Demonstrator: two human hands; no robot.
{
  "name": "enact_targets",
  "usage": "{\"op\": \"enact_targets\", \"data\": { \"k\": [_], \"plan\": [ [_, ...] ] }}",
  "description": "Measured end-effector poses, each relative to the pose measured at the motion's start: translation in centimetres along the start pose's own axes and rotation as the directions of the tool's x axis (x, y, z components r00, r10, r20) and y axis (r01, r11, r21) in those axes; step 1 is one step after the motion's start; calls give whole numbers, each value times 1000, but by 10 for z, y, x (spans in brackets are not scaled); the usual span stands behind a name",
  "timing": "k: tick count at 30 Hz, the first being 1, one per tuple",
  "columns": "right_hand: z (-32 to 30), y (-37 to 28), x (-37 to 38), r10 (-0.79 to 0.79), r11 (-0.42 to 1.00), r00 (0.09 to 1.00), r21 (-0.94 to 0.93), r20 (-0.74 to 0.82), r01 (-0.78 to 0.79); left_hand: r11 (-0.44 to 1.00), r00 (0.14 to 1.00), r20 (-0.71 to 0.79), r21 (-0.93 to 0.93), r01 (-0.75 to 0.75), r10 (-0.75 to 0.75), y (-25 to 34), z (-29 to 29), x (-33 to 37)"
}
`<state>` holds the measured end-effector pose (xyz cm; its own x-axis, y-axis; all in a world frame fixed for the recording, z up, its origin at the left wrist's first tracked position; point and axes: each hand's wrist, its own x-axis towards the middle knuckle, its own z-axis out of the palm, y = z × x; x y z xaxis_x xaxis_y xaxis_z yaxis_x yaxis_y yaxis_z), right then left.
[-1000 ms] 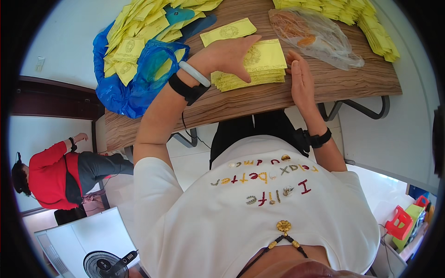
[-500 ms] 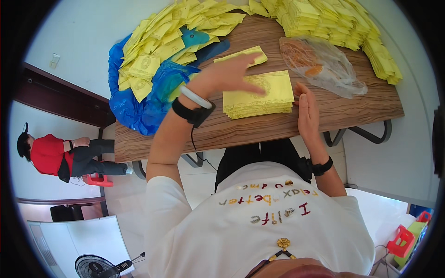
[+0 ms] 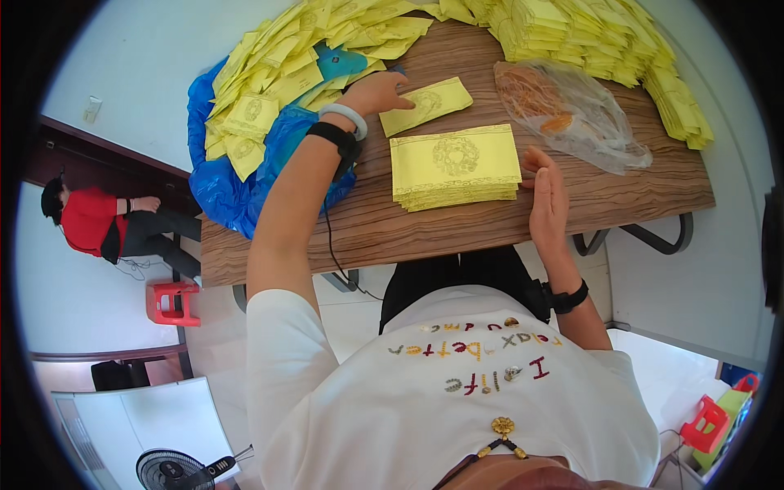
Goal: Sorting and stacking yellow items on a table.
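On the wooden table lies a neat stack of yellow printed papers (image 3: 455, 167), a round emblem on its top sheet. Just behind it, slightly tilted, rests a thinner yellow paper bundle (image 3: 426, 106). My left hand (image 3: 377, 94) reaches past the stack, fingers apart and empty; its thumb is at the left end of the thin bundle, and I cannot tell if it touches. My right hand (image 3: 549, 196) stands on edge at the stack's right side, fingers extended, holding nothing.
A heap of loose yellow papers (image 3: 282, 77) spills from a blue plastic bag (image 3: 224, 192) at left. Piled yellow bundles (image 3: 572, 37) line the far right. A clear bag with orange-brown bands (image 3: 572, 114) lies right. A person in red (image 3: 98, 216) and a red stool (image 3: 173, 304) are left.
My left hand has drawn back left from above the stack to the thin bundle, uncovering the stack's emblem. My right hand has hardly moved. The person in red has shifted away from the stool.
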<state>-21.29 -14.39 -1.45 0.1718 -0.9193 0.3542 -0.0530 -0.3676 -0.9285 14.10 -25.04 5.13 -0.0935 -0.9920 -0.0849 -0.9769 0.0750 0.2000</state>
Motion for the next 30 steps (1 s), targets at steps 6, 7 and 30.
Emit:
{"op": "enact_targets", "data": {
  "k": [6,7,30],
  "plan": [
    [0,1,-1,-3,1000,1000,-5,1,3,985,999,14,170,-33,31,10,15,16],
    [0,1,-1,-4,1000,1000,-8,4,4,985,999,16,167,-35,33,12,14,17],
    [-4,11,1,-14,998,998,62,-58,17,864,931,-358,-447,-233,65,54,-78,-95]
  ]
}}
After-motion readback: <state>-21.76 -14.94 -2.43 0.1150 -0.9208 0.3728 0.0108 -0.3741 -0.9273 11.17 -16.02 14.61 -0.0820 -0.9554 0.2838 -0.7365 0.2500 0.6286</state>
